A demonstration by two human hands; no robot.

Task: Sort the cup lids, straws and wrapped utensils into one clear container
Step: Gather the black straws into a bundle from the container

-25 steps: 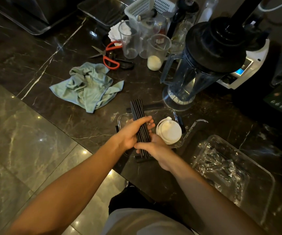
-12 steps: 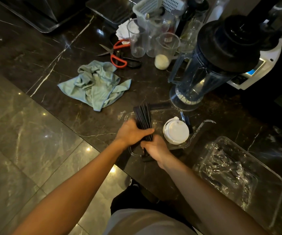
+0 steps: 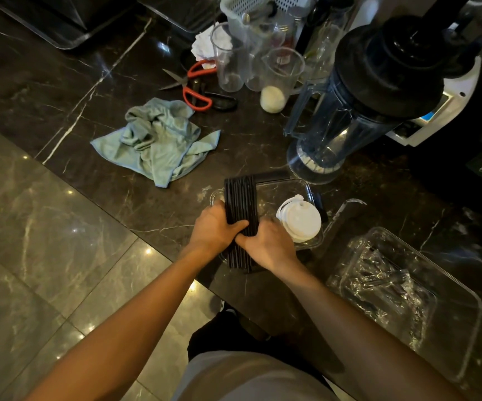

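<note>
A bundle of black straws (image 3: 240,198) lies lengthwise over the left part of a clear container (image 3: 289,185) at the counter's front edge. My left hand (image 3: 215,228) grips the bundle from the left, thumb across its top. My right hand (image 3: 268,244) holds it from the right, fingers curled round its near half. A stack of white cup lids (image 3: 299,219) sits in the right part of the same container. Wrapped utensils (image 3: 384,282) lie in a second clear container (image 3: 451,277) to the right.
A teal cloth (image 3: 158,143) lies crumpled left of the container. Orange-handled scissors (image 3: 196,88), clear measuring cups (image 3: 281,70) and a white basket (image 3: 251,4) stand behind. A blender jug (image 3: 358,99) rises just beyond the container. The counter edge runs diagonally below my hands.
Both hands have lowered the straw bundle toward the container's left side and closed more tightly round it. The camera has shifted slightly.
</note>
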